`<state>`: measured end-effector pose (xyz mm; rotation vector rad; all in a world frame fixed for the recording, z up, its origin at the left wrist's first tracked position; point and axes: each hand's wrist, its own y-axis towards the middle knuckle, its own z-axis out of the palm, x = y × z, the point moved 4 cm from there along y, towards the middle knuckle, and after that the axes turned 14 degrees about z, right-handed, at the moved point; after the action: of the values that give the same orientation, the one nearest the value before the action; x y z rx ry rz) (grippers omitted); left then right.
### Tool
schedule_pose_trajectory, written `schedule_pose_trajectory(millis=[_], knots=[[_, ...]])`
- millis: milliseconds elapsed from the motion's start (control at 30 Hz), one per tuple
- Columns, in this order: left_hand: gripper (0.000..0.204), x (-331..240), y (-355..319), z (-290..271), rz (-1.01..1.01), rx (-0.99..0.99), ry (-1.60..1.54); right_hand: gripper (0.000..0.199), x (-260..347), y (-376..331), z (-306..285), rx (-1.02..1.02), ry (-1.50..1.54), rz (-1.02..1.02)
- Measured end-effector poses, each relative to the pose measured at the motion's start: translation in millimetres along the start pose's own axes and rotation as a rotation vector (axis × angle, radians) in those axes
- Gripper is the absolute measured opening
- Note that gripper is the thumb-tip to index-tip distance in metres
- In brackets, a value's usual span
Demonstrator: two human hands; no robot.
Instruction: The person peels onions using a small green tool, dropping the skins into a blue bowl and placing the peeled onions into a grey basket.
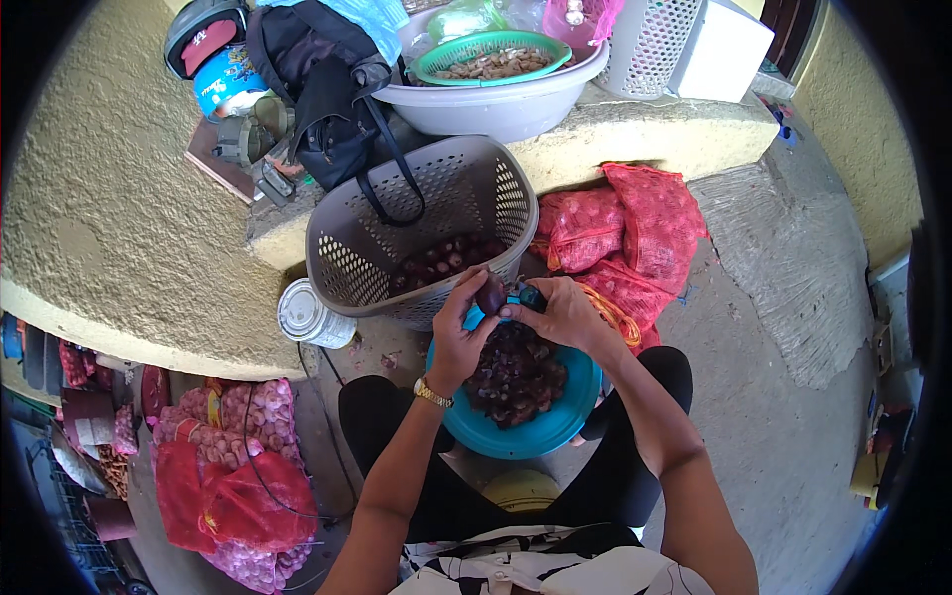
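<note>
Above a turquoise basin (pixel 511 446) my two hands are close together. My left hand (pixel 455 335), with a gold watch on the wrist, grips a dark red onion (pixel 490 295) between thumb and fingers. Curled beside it, my right hand (pixel 567 313) is closed on a small dark blue-green object (pixel 533 297); its kind is mostly hidden, and its thumb reaches toward the onion. Dark, papery onion skins (pixel 516 377) fill much of the basin between my knees. Just beyond my hands stands a grey perforated basket (pixel 347 233) with several red onions (pixel 451 258) at its bottom.
Red mesh sacks (pixel 645 223) lie right of the basket, and pinkish mesh sacks (pixel 248 466) at lower left. A white bucket (pixel 312 312) stands by the basket. On the ledge sit a black bag (pixel 337 119) and a lilac tub (pixel 486 114) bearing a green colander (pixel 426 69).
</note>
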<state>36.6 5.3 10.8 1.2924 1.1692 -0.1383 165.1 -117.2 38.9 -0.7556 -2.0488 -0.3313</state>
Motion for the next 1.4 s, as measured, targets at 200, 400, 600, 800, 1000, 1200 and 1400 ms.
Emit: schedule_pose_trajectory(millis=[200, 400, 600, 800, 1000, 1200, 1400], knots=[[0.06, -5, 2, 2, 0.088, -0.056, 0.078, 0.042, -1, -2, 4, 0.111, 0.026, 0.127], [0.055, -10, 3, 3, 0.214, -0.079, 0.224, 0.044, 0, -3, 6, 0.12, 0.087, 0.128], [0.054, -18, 6, 5, 0.303, -0.043, 0.376, 0.046, -7, -2, 10, 0.171, 0.179, 0.121], [0.053, -18, 6, 4, 0.275, -0.031, 0.381, 0.047, 2, -7, 8, 0.393, 0.136, 0.44], [0.056, -14, 7, 2, 0.197, -0.073, 0.374, 0.049, -5, -9, 12, 0.428, 0.157, 0.513], [0.061, 8, 10, -2, -0.155, -0.213, -0.197, 0.046, -7, -3, 11, 0.368, 0.368, 0.219], [0.064, 6, 12, 9, -0.246, -0.136, -0.434, 0.027, -9, 9, 6, 0.005, 0.663, 0.08]])
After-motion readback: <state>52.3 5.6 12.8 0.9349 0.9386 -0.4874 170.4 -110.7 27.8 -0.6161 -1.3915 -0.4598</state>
